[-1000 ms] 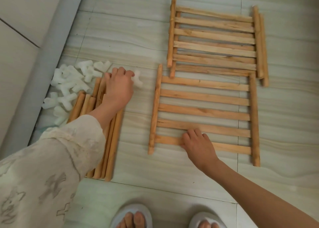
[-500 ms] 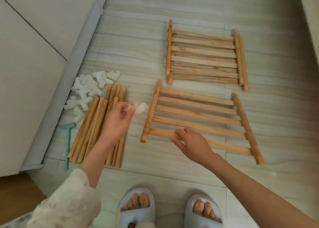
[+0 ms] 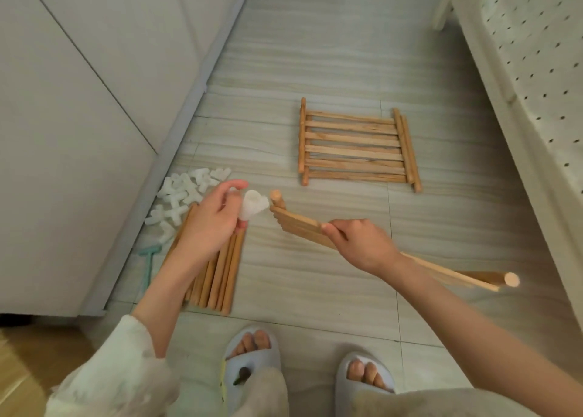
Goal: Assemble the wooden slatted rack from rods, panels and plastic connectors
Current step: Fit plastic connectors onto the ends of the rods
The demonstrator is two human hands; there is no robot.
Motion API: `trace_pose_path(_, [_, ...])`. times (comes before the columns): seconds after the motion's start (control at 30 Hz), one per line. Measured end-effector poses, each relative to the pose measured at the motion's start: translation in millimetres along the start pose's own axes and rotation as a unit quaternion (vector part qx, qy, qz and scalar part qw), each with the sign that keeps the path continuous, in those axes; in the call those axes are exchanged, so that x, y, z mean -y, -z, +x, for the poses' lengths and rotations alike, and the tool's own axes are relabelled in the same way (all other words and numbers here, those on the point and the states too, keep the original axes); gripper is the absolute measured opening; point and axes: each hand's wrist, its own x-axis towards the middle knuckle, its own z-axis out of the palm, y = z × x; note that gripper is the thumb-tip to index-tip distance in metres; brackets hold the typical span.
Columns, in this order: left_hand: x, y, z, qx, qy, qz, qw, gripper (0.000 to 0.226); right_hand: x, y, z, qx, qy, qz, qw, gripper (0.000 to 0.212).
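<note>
At frame centre, a slatted panel (image 3: pixel 303 224) is gripped along its slats by the right hand (image 3: pixel 362 246), lifted and tilted. A white connector (image 3: pixel 252 206) is pinched by the left hand (image 3: pixel 208 224), just beside the rod end (image 3: pixel 276 195). Light, stiff wood is judged; holding near that rod seems wise.

I'm looking down at the person now. The left arm wears a loose, pale cream sleeve (image 3: pixel 120 378) of soft, fuzzy-looking fabric, pushed up so the forearm is bare from the cuff to the left hand (image 3: pixel 208 227). The cloth looks faintly mottled; I can't make out a pattern. The right arm (image 3: pixel 473 328) is bare all the way to the frame edge, no sleeve in sight, and so is the right hand (image 3: pixel 362 243). Near the bottom I see trouser legs (image 3: pixel 268 394) in a similar pale, fuzzy cloth. On both feet, open-toed slippers (image 3: pixel 366 375) in light grey-blue, thick-soled, with toes showing. The left slipper (image 3: pixel 249 363) carries a small dark mark and a yellowish edge.
</note>
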Motion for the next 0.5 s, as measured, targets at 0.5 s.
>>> trace_pose_path(0.5, [-18.5,-11.4,11.1,-0.036,-0.051,0.006,0.998,0.018,8.5,0.3,-6.5,0.01,0.007,0.01,1.0,0.042])
